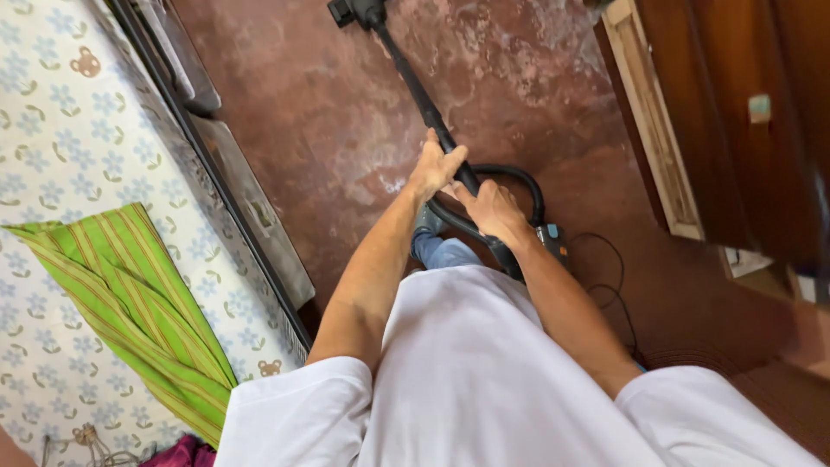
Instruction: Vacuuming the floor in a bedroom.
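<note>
Mottled reddish-brown floor fills the middle of the view, and on it a black vacuum wand runs from centre toward 12 o'clock, ending in the floor head at the top edge. Left hand is clenched around the wand; right hand, just behind at 4 o'clock, grips the curved handle where the black hose loops. Both forearms reach forward, elbows bent. At 9 o'clock lies a flower-print mattress with green striped cloth; at 2 o'clock stands dark wooden furniture.
</note>
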